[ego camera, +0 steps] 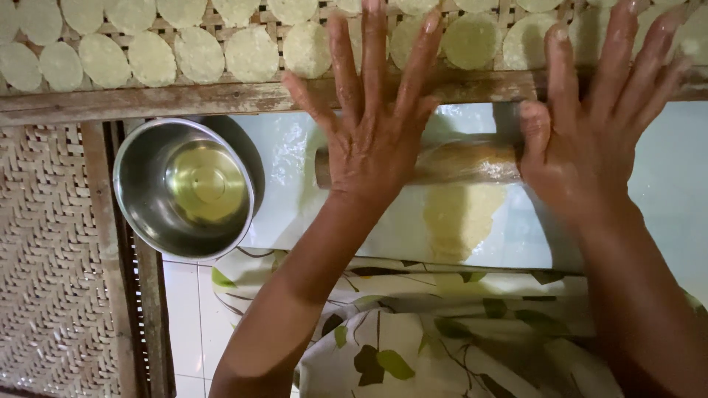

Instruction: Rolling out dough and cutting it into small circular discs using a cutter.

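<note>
My grip is no clasp at all: both palms lie flat on the rolling pin (464, 163), fingers spread and stretched away from me, closed around nothing. My left hand (372, 136) presses on the pin's left part, with its bare wooden end poking out beyond my thumb side. My right hand (590, 140) covers the pin's right part, thumb tucked against the wood. Between my two hands the pin shows, wrapped in a thin sheet of pale dough.

Below the pin, toward me, a flattened piece of yellowish dough (457, 217) lies on the shiny pale-green surface (295, 155). It reaches up to the pin; I cannot tell where the sheet on the pin ends and this piece begins.

To the left of my left wrist stands a round steel bowl (147, 214), partly on the edge of the surface. It holds a shallow pool of clear yellowish liquid at the bottom; its walls are bare.

Beyond my fingertips, past a worn wooden bar (184, 99), a woven bamboo tray (214, 26) carries rows of flat pale-green dough discs (151, 59), lying side by side, some touching. A woven mat (44, 258) lies at far left. My lap is covered by a leaf-patterned cloth (413, 332).
</note>
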